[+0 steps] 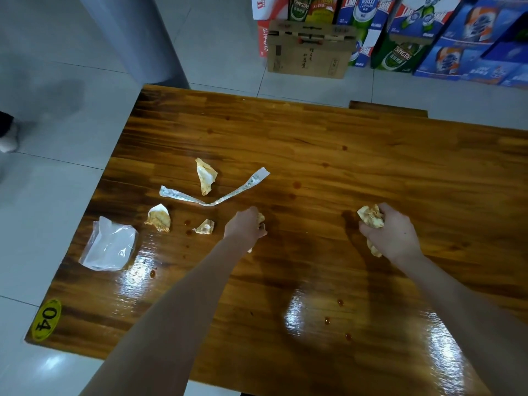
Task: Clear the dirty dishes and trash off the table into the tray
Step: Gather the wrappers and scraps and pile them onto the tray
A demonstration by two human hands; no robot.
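Note:
My right hand point(393, 235) grips a wad of stained napkins point(370, 217) just above the wooden table point(314, 144). My left hand point(245, 225) curls round another stained napkin point(261, 218) at the table's middle. Left of it lie three more soiled napkins: a small one point(205, 227), one point(159, 218) further left and one point(205, 175) further back. A long paper chopstick wrapper point(217, 194) lies bent between them. A clear plastic bag point(110, 245) rests near the left edge. No tray is in view.
Red sauce drops point(340, 302) dot the tabletop. A yellow "04" sticker point(46, 320) marks the near left corner. Beyond the table stand beer cartons point(400, 30), a cardboard box point(310, 48) and a grey pillar point(137, 35). A person's foot point(7, 135) shows at far left.

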